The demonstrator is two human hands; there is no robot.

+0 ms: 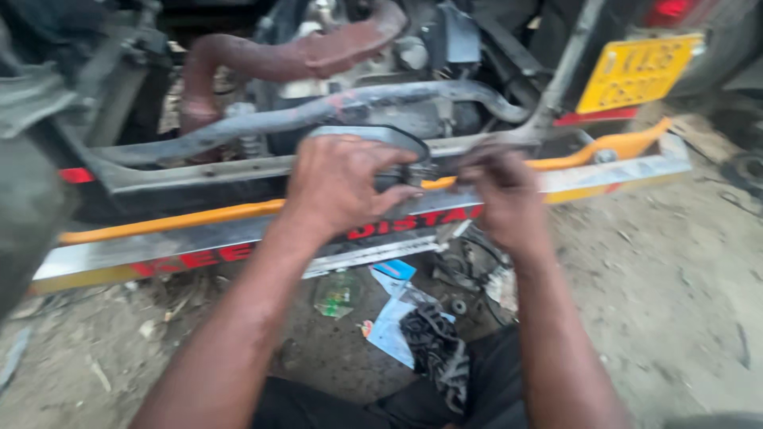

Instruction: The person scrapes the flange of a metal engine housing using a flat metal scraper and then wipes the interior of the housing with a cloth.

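Grey cover (pixel 373 139) gripped by left hand (pixel 338 183): matt metal, grimy. Exhaust pipe (pixel 294 56): rusted, rough. Bumper rail (pixel 238 242): bare metal, dull sheen. Number plate (pixel 638 70): glossy yellow. Ground (pixel 668 278): rough dirt.

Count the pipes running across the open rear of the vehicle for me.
2. A rusty red pipe arches across the top; a grey pipe runs below it, just above the left hand. Others may be hidden behind the hands or deeper inside.

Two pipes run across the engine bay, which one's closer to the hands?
The grey pipe, the lower one, passing just above the left hand. The rust-red pipe runs higher, further from both hands.
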